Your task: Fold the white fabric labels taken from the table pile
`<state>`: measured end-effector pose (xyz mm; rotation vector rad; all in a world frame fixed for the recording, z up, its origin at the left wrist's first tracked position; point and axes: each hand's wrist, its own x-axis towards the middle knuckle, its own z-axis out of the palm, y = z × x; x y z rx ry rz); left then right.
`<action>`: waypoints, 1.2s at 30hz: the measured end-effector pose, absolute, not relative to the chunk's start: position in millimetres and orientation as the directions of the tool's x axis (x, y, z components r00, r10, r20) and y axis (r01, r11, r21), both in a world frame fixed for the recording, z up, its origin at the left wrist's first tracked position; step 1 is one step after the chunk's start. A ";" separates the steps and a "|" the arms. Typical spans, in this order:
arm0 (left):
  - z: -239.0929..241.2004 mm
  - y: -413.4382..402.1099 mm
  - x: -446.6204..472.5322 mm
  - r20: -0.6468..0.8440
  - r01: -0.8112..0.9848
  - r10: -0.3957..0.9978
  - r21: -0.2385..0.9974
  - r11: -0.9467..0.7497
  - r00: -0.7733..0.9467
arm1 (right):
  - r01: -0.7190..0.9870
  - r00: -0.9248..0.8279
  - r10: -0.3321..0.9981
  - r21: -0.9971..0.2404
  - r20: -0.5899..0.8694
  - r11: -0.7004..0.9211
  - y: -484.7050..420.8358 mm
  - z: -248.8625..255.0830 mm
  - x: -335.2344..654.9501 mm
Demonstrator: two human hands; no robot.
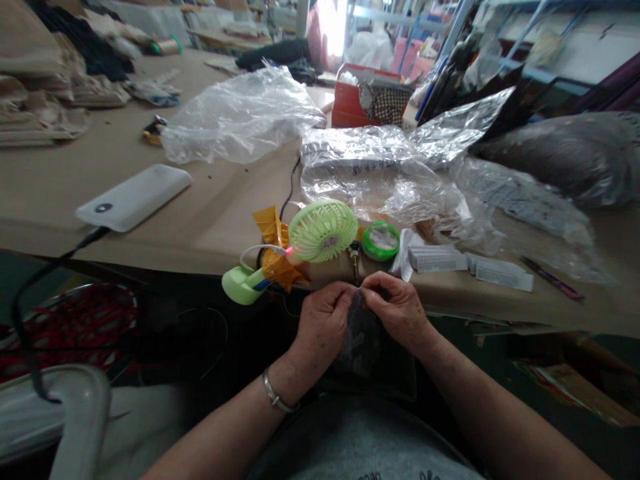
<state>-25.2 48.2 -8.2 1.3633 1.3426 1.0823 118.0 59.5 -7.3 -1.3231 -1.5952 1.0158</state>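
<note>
My left hand point(327, 310) and my right hand point(395, 303) meet just off the table's front edge, thumbs and fingertips pinched together. Between the fingertips is a tiny pale bit, too small to name. Below them hangs a dim, see-through plastic bag point(357, 343); I cannot tell whether the fingers grip it. Right behind the fingertips a slim metal rod with a dark knob point(355, 253) stands at the edge. Left of it is a light green fan point(323, 230), fixed with brown tape point(283, 267). A round green tub point(381, 240) with whitish contents sits to the right.
Stacks of small printed labels point(437, 259) and a thin pen-like tool point(553, 279) lie at right. Clear plastic bags point(245, 113) and a red box point(345, 100) are farther back. A white power bank point(135, 197) with a black cable lies left, above a white chair point(87, 407).
</note>
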 end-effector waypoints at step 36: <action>-14.9 25.5 -2.0 -0.430 -0.014 0.866 0.894 0.448 0.255 | 0.802 -0.254 0.703 -0.262 0.664 0.537 45.0 -10.1 194.5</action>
